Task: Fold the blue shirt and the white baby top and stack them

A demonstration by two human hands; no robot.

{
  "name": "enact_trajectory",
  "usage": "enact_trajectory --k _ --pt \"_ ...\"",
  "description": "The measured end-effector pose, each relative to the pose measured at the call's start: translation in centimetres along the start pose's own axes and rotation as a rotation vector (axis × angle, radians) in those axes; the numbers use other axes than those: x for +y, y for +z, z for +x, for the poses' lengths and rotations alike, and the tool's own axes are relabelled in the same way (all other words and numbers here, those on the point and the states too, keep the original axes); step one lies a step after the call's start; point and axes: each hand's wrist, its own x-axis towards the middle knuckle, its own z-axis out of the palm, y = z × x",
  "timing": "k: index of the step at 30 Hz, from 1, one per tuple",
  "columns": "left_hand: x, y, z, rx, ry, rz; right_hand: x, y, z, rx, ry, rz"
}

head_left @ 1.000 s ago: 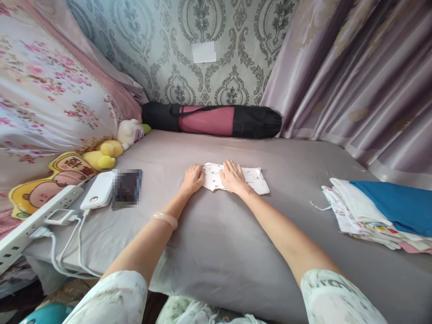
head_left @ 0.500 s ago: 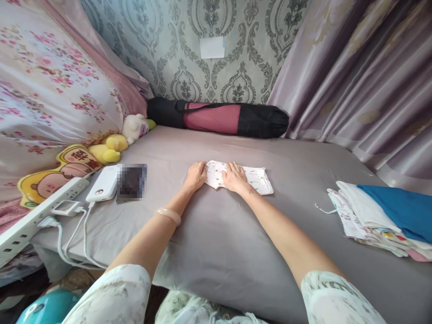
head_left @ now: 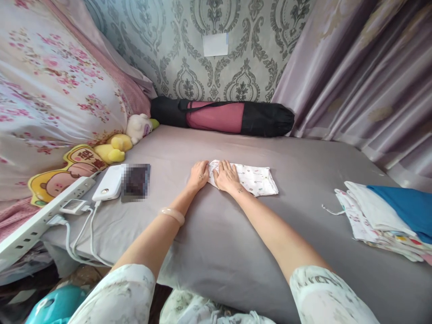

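Note:
On the grey sheet in front of me lies a small folded white garment (head_left: 256, 179) with a scattered print; its exact kind does not show. My right hand (head_left: 227, 177) rests flat on the garment's left part, fingers extended and slightly apart. At the left end, my left hand (head_left: 199, 174) has its fingers curled together against the edge, closed on the cloth. Its fingertips are partly hidden. A pale bangle (head_left: 173, 215) circles my left forearm.
A pile of folded clothes (head_left: 381, 216) lies to the right. Leftward are a white power bank (head_left: 108, 183), a blurred dark flat object (head_left: 135, 182), a power strip (head_left: 37, 225) with cables, and plush toys (head_left: 113, 148). A black and red rolled bag (head_left: 216, 118) lies along the wall.
My right hand has slid left across the garment towards my left hand, uncovering more of its middle. My left hand keeps its place at the left edge. The view has shifted slightly.

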Motion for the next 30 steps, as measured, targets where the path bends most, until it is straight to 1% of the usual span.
enact_trajectory --k 8,13,15,18,22,30 --pt "0.0 0.0 0.0 0.011 0.007 -0.003 -0.1 -0.4 0.1 -0.016 0.009 0.004" --pt "0.2 -0.1 0.0 0.032 0.0 -0.051 -1.0 -0.6 0.9 -0.013 -0.012 0.037" --pt "0.3 -0.3 0.0 0.047 -0.024 -0.076 -1.6 -0.6 1.2 -0.005 -0.043 0.05" --pt "0.4 -0.7 -0.2 0.079 -0.093 -0.133 -2.3 -0.3 1.4 -0.028 -0.084 0.055" --pt "0.5 -1.1 -0.3 0.109 -0.148 -0.213 -2.6 0.1 1.1 -0.033 -0.098 0.062" --pt "0.3 -1.1 -0.2 0.082 -0.198 -0.222 -2.6 0.6 1.3 0.001 -0.096 0.156"
